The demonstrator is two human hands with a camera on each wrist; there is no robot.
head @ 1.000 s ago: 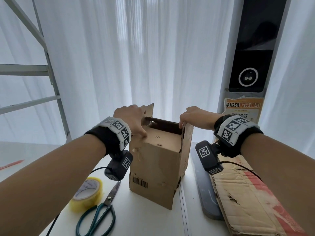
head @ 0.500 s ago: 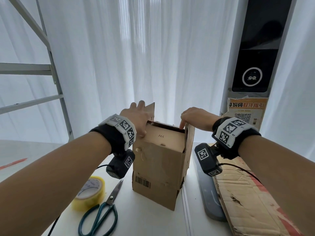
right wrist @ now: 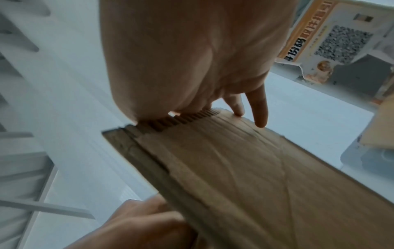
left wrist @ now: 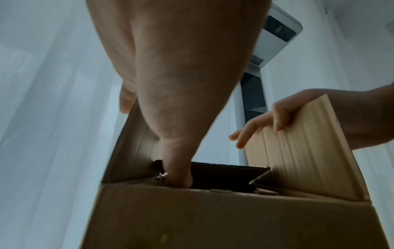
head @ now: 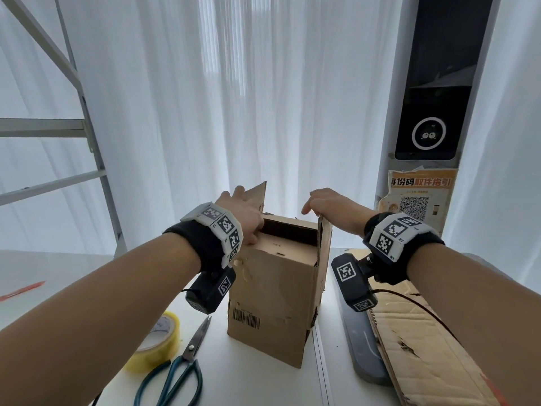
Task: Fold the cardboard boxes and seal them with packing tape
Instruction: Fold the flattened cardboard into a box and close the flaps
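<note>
A: While the left hand (head: 245, 215) sits at the upper left of the box top, what is it doing?

B: Its thumb (left wrist: 177, 170) presses down at the inner edge of the near flap (head: 288, 249), and its fingers lie against the left flap (head: 257, 194), which stands upright. I'd call that hand flat and pressing, not clenched round anything.

A: And the right hand (head: 330, 208)?

B: Just right of centre in the head view, it rests on the top edge of the right flap (head: 323, 241). The left wrist view shows the thumb (left wrist: 279, 118) on the inner face and fingers behind, so it pinches that flap.

A: What changed in the last second?

B: The near flap was propped higher a second ago; now it lies almost level over the opening of the cardboard box (head: 275, 303), which stands mid-frame on the white table (head: 254, 382). A dark gap remains at the far side.

A: Meaning?

B: Probably the first flap is tucked, and the two side flaps come next. Tape is not yet on this end.

A: Tools?

B: The yellow packing tape (head: 158, 341) and scissors (head: 181, 367) lie lower left, with flattened cardboard (head: 424, 347) lower right.
</note>
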